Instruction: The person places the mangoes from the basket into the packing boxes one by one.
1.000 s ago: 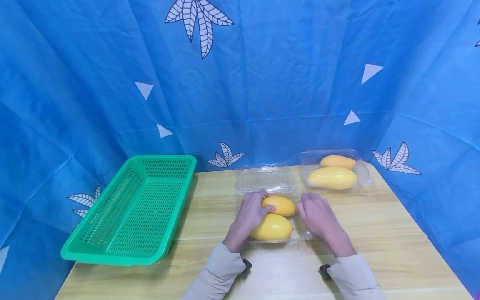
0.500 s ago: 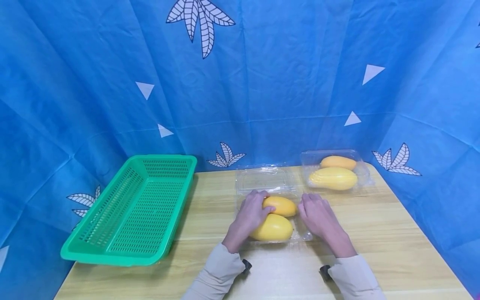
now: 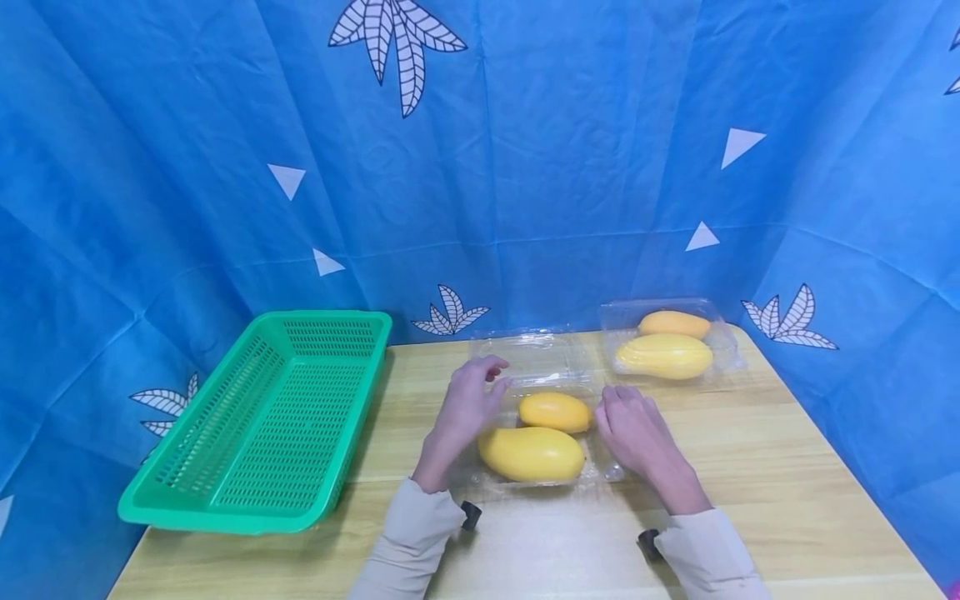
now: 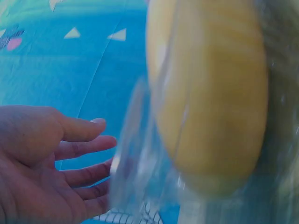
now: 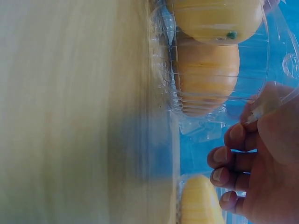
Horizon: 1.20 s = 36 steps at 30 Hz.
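A clear plastic clamshell container [image 3: 528, 360] lies open on the table, its lid folded toward the back. Inside, a smaller orange-yellow mango-like fruit [image 3: 555, 412] sits behind a larger, longer yellow papaya-like fruit [image 3: 531, 455]. My left hand [image 3: 465, 404] hovers by the container's back left side, fingers loosely bent and holding nothing. In the left wrist view, its fingers are apart from the yellow fruit [image 4: 210, 98], which shows through the plastic wall. At the right side, my right hand [image 3: 637, 429] pinches the container's rim between thumb and index finger, plainly seen in the right wrist view.
To the left stands a green slotted plastic basket [image 3: 277, 433]. A second clear container [image 3: 622, 315] with two yellow fruits [image 3: 666, 357] is at the back right of the wooden table [image 3: 780, 467]. A blue patterned curtain [image 3: 562, 150] hangs behind and on both sides.
My left hand has let go of the fruits and moved left and back, uncovering the left end of the larger one. The right hand has stayed at the rim.
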Tool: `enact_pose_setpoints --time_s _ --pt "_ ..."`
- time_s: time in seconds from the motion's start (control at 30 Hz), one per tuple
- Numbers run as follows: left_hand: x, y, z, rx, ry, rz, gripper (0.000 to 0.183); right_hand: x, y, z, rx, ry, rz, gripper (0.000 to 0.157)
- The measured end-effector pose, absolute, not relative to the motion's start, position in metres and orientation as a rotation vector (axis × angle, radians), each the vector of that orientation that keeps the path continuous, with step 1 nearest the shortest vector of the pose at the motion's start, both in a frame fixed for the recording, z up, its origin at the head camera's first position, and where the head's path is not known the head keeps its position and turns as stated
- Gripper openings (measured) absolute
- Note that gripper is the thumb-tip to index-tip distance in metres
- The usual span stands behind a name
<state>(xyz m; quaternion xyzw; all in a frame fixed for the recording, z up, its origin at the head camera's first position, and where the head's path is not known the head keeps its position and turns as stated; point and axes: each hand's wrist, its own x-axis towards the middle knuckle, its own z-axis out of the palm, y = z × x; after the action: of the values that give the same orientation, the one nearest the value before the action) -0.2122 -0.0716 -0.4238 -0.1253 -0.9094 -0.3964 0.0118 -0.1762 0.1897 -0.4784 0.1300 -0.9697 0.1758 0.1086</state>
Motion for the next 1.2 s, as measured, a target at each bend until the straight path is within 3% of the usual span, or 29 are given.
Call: enact_pose_setpoints --time_s 0.43,1.2 --pt "-0.233 -0.109 -0.429 -0.346 -2.64 -1.303 0.029 -0.177 0.188 -0.478 0.373 -2.852 0.479 0.022" --pt "-0.255 -0.121 -0.47 -0.029 -2.617 -2.073 0.053 -0.175 0.19 -0.481 0.388 -2.827 0.497 0.023"
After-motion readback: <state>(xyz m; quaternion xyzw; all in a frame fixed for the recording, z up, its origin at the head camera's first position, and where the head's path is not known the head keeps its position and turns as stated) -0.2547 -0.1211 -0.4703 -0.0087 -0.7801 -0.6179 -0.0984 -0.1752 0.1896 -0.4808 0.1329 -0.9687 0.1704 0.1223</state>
